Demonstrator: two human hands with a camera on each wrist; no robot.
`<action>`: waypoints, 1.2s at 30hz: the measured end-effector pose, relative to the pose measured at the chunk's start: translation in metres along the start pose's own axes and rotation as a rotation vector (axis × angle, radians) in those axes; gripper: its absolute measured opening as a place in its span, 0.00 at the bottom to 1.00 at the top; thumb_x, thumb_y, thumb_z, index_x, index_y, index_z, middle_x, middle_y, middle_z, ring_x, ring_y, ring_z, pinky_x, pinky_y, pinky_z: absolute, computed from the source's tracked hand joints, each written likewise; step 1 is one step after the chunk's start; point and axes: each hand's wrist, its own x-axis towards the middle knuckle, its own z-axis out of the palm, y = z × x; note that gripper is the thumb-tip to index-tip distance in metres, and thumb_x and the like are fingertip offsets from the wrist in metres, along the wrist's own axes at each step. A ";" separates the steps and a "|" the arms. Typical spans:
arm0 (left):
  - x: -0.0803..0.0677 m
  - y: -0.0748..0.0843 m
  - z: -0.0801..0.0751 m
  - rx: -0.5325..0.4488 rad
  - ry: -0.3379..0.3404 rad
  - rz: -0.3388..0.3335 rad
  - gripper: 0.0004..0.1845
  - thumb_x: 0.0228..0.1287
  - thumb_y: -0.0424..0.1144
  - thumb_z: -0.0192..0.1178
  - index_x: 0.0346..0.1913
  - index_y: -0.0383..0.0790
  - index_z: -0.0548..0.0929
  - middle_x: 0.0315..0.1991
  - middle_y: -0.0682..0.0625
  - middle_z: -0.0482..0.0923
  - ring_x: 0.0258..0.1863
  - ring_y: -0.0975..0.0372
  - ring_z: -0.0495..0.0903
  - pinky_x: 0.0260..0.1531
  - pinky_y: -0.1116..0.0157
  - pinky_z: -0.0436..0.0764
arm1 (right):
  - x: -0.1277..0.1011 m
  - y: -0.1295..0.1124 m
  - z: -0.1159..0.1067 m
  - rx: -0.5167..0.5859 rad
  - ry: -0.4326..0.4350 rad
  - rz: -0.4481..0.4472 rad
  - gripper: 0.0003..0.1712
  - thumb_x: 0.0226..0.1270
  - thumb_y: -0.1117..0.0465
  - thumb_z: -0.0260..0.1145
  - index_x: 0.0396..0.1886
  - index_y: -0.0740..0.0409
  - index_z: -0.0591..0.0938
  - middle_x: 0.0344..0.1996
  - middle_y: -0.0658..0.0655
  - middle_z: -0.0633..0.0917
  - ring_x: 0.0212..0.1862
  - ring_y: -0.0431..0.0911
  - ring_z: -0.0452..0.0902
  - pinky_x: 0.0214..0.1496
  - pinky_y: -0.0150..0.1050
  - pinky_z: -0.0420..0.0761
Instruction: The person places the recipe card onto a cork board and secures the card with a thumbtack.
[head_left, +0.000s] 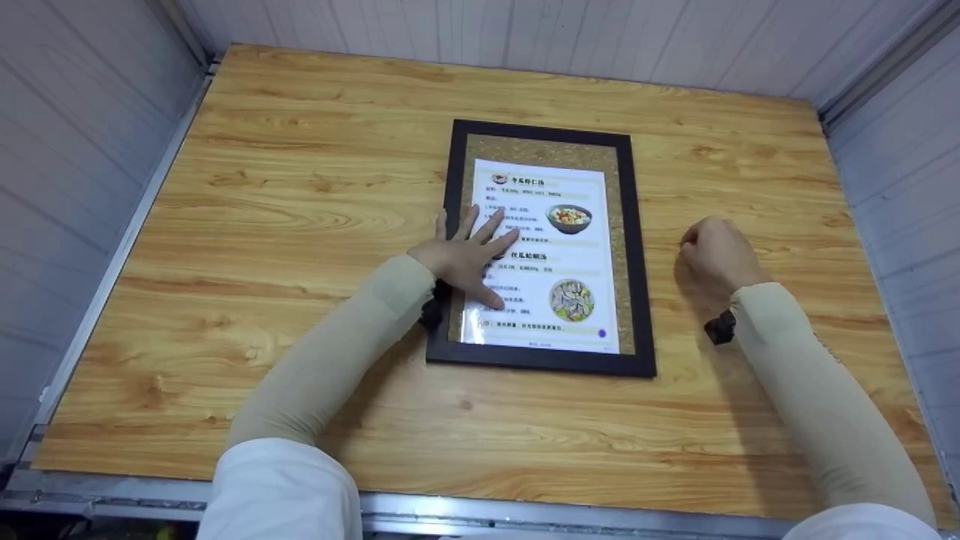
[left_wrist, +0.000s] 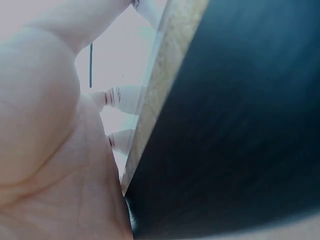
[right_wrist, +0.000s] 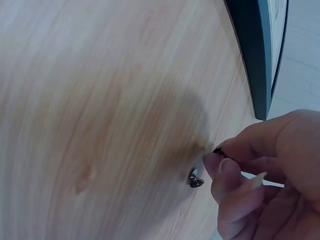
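A laminated recipe sheet (head_left: 574, 259) with two soup pictures lies on a black-framed cork board (head_left: 551, 152). My left hand (head_left: 469, 259) rests spread over the sheet's left side, its wrist above the frame's left edge. In the left wrist view the palm (left_wrist: 45, 150) is close up beside the dark frame (left_wrist: 225, 110). To the right of the board my right hand (head_left: 721, 251) is low over the table. Thumb and index finger pinch a small dark tack (right_wrist: 217, 150), mostly hidden by the fingertips. Beside them on the wood lie shiny thumbtacks (right_wrist: 195, 179), their number unclear.
The wood-grain table (head_left: 285, 195) extends around the board. Pale panel walls (head_left: 517, 34) stand at the back and both sides. A metal rail (head_left: 495, 508) runs along the front edge. A dark wrist camera (head_left: 721, 328) hangs by the right wrist.
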 end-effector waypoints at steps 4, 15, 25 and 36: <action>0.001 -0.001 0.001 0.004 0.001 -0.001 0.61 0.37 0.76 0.54 0.69 0.63 0.28 0.68 0.53 0.13 0.63 0.50 0.12 0.49 0.38 0.17 | 0.000 -0.002 0.000 0.021 0.033 0.002 0.15 0.65 0.66 0.50 0.39 0.69 0.81 0.36 0.68 0.81 0.38 0.58 0.77 0.37 0.53 0.76; 0.000 -0.001 0.002 -0.008 0.010 -0.002 0.61 0.38 0.75 0.55 0.69 0.62 0.29 0.68 0.53 0.13 0.63 0.50 0.12 0.50 0.39 0.16 | 0.003 -0.005 0.001 0.055 0.065 0.016 0.10 0.63 0.62 0.55 0.32 0.63 0.80 0.30 0.62 0.81 0.30 0.52 0.74 0.28 0.44 0.74; 0.001 -0.001 0.002 -0.011 0.012 -0.002 0.61 0.36 0.76 0.55 0.69 0.64 0.29 0.68 0.54 0.13 0.63 0.50 0.12 0.49 0.40 0.15 | 0.008 -0.022 0.004 0.099 0.007 -0.106 0.15 0.63 0.64 0.55 0.45 0.67 0.80 0.39 0.65 0.81 0.38 0.53 0.74 0.36 0.47 0.74; -0.001 0.000 0.000 -0.001 0.005 0.000 0.60 0.38 0.75 0.54 0.69 0.64 0.29 0.68 0.53 0.13 0.63 0.50 0.12 0.50 0.39 0.16 | 0.002 -0.046 0.011 0.096 0.000 -0.128 0.09 0.62 0.67 0.59 0.38 0.65 0.83 0.34 0.62 0.83 0.28 0.48 0.76 0.26 0.38 0.75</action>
